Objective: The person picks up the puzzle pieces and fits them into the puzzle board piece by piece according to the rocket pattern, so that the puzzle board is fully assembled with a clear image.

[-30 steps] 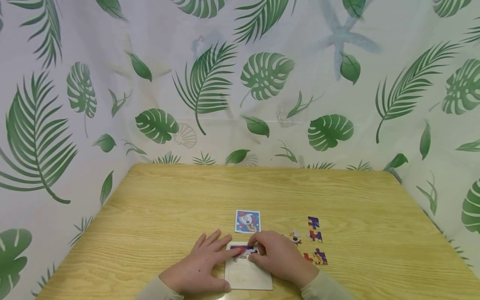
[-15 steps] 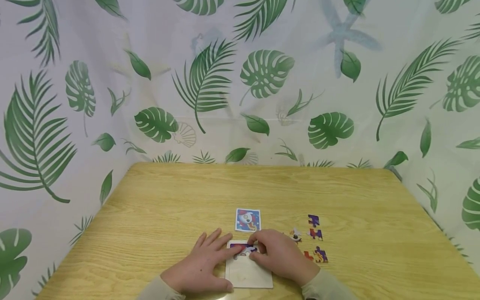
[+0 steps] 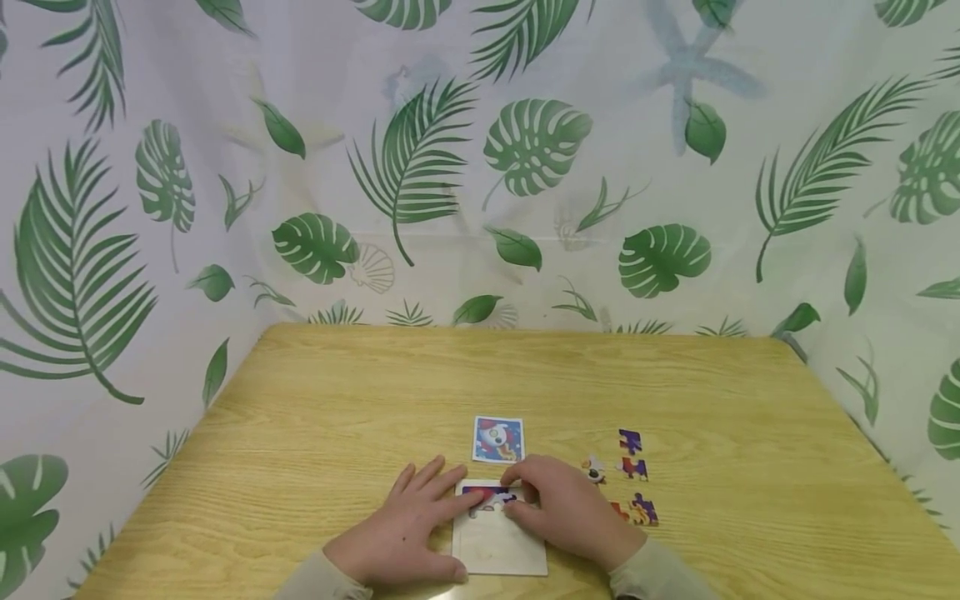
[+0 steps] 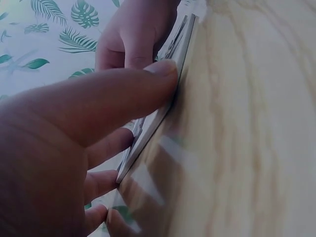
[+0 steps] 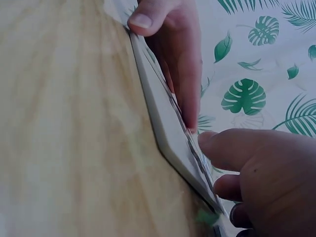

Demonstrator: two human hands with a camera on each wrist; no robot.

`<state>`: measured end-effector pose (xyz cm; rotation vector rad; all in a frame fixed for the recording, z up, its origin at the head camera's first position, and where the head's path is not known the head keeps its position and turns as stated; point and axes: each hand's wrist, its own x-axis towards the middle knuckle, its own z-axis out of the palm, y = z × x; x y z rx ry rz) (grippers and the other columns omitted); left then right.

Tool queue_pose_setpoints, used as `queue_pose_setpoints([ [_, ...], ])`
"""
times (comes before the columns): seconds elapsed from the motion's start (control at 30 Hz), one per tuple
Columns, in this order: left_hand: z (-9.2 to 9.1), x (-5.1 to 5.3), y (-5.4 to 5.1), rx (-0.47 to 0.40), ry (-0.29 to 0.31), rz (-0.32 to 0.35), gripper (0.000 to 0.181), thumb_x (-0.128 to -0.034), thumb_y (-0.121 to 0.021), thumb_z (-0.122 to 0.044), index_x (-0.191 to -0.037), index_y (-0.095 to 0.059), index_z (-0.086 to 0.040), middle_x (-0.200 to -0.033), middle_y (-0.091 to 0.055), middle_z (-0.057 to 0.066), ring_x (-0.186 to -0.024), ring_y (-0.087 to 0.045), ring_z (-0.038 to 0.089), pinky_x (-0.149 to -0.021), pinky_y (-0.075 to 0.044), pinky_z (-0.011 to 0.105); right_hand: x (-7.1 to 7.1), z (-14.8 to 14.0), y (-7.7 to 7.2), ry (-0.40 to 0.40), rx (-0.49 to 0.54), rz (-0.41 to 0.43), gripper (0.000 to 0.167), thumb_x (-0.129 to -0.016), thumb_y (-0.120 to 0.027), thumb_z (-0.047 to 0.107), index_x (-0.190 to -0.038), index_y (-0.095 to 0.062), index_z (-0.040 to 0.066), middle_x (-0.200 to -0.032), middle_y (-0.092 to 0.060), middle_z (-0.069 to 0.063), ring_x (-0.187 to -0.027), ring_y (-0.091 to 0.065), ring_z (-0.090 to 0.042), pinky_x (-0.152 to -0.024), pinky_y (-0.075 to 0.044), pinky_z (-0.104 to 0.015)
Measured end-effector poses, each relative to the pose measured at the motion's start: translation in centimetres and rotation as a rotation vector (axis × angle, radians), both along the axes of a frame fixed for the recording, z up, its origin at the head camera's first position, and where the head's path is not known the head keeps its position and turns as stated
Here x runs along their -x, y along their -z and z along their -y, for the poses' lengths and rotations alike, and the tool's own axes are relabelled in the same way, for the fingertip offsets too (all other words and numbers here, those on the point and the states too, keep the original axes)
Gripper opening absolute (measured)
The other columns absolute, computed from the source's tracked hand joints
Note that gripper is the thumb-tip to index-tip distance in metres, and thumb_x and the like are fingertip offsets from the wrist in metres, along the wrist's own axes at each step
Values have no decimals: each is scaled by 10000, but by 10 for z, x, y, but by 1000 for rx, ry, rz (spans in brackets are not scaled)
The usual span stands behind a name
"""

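A square, pale puzzle tray (image 3: 498, 546) lies at the table's near edge, with a few joined purple, red and white pieces (image 3: 489, 504) along its far side. My left hand (image 3: 405, 533) lies flat across its left side, fingers spread. The left index fingertip presses on the joined pieces, while the left thumb (image 4: 133, 91) rests by the tray's near edge. With thumb and index finger my right hand (image 3: 573, 510) pinches a puzzle piece (image 3: 511, 497) at the far right corner of the tray. Those fingers partly cover it.
Beyond the tray lies a square picture card (image 3: 498, 439) with a rocket. Several loose puzzle pieces (image 3: 633, 468) are scattered right of the right hand, some partly hidden by it. Leaf-printed curtains (image 3: 450, 167) enclose the wooden table (image 3: 360, 383).
Both hands stay almost in place, the right thumb and index finger still at the tray's far right corner. The whole view shifts slightly.
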<state>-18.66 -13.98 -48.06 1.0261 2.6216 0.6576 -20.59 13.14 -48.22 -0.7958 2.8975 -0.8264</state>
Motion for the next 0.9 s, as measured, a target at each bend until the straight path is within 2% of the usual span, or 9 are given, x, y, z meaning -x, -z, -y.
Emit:
queue_pose_setpoints([
  [0.3, -2, 1, -2, 12, -1, -17, 864, -844, -663, -679, -1586, -319, -403, -1661, -238, -1, -1535, -67, 362, -1156, -58, 688, 13, -25, -7, 111, 26, 21, 276, -920, -757, 317, -1185, -707, 256, -789, -511, 127, -665, -471, -56, -616, -423, -271],
  [0.47, -2, 1, -2, 14, -10, -14, 862, -834, -680, -670, -1579, -334, -408, -1658, -245, -9, -1538, -68, 345, -1166, -54, 670, 20, -44, -11, 163, 67, 41, 312, -937, -744, 288, -1236, -699, 214, -819, -516, 90, -626, -471, -95, -569, -421, -282],
  [0.67, 1, 1, 1, -6, -8, -11, 868, -829, -697, -651, -1579, -338, -402, -1662, -237, -5, -1540, -59, 339, -1168, -42, 668, 28, -78, -16, 191, 75, 5, 368, -946, -732, 275, -1290, -684, 155, -819, -510, 56, -618, -443, -129, -531, -399, -293],
  [0.8, 2, 2, 3, -14, -5, -5, 865, -830, -693, -654, -1578, -328, -417, -1664, -228, -19, -1543, -47, 323, -1172, -33, 659, 32, -105, -14, 214, 58, -18, 383, -961, -715, 292, -1318, -673, 161, -822, -532, 66, -662, -469, -124, -573, -411, -296],
  [0.9, 3, 3, 4, -13, -7, 6, 862, -830, -691, -660, -1576, -325, -428, -1664, -223, -31, -1545, -38, 314, -1174, -25, 654, 35, -122, -12, 236, 50, -3, 420, -973, -696, 335, -1354, -649, 164, -834, -550, 65, -675, -489, -128, -575, -417, -295],
])
